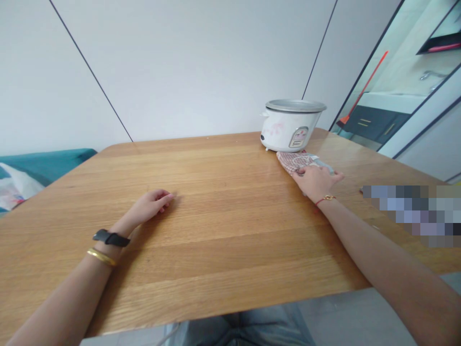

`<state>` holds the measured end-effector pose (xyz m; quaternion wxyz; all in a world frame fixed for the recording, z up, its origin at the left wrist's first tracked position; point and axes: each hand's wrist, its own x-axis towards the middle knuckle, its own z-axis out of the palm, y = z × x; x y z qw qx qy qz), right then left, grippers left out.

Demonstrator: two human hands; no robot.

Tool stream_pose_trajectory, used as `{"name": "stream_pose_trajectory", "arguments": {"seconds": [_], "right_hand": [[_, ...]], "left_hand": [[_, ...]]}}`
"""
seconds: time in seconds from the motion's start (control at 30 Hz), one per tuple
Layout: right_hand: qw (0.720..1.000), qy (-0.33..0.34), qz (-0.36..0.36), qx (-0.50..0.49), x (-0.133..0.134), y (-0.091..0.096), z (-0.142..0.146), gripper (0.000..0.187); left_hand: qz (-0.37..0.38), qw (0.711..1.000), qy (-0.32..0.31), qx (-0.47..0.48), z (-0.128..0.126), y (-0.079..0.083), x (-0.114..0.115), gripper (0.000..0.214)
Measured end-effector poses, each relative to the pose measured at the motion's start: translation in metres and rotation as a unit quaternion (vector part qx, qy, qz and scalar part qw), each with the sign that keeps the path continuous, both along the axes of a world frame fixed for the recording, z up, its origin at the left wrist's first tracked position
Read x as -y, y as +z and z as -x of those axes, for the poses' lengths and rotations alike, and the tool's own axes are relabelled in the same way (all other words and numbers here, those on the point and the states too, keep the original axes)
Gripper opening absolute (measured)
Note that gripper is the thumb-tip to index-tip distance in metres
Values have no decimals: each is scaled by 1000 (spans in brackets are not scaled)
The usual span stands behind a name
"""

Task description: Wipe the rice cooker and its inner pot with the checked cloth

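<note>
Left hand (pixel 149 206) is resting on the wooden tabletop (pixel 216 259), loosely curled and holding nothing, while the right hand (pixel 315 182) is lying palm-down on a red-patterned cloth (pixel 297 162), fingers partly spread, though you can't really tell if it's gripping. That cloth is sitting just in front of a white rice cooker (pixel 284 129) with a metal rim, near the table's far edge, and a red-handled broom (pixel 362 89) is showing through the doorway (pixel 382 62) off to the right

Cloth (pixel 293 162) — red-and-white checks
</note>
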<state>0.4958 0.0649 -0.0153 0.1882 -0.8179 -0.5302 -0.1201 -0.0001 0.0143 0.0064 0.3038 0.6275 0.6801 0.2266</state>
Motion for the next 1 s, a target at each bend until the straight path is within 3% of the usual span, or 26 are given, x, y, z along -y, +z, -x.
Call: {"name": "stream_pose_trajectory", "arguments": {"seconds": [0.1,0.33,0.43,0.53,0.63,0.73,0.83,0.9,1.0], "right_hand": [[1000,-4,-14,-23,4,3,-3,28],[997,46,-22,-60,9,-2,-5,34],[998,2,-30,-60,5,-3,-16,29],[998,-59,-18,-33,1,-5,-35,39],[997,-64,6,-37,-3,-5,-49,39],[996,-59,-35,-54,-5,-2,-50,44],[995,-12,-85,-47,-3,5,-44,46],[998,21,-53,-38,0,9,-40,43],[997,23,75,-17,7,16,-33,36]], "left_hand": [[0,1000,4,6,-1,1,2,61],[-3,1000,10,15,-2,2,2,62],[0,1000,8,17,-2,2,1,63],[4,1000,7,16,-2,2,1,63],[5,1000,8,17,-2,2,1,62],[4,1000,6,23,-1,2,2,62],[3,1000,1,24,0,1,2,63],[3,1000,1,20,1,0,1,63],[2,1000,-1,14,2,-1,0,62]]}}
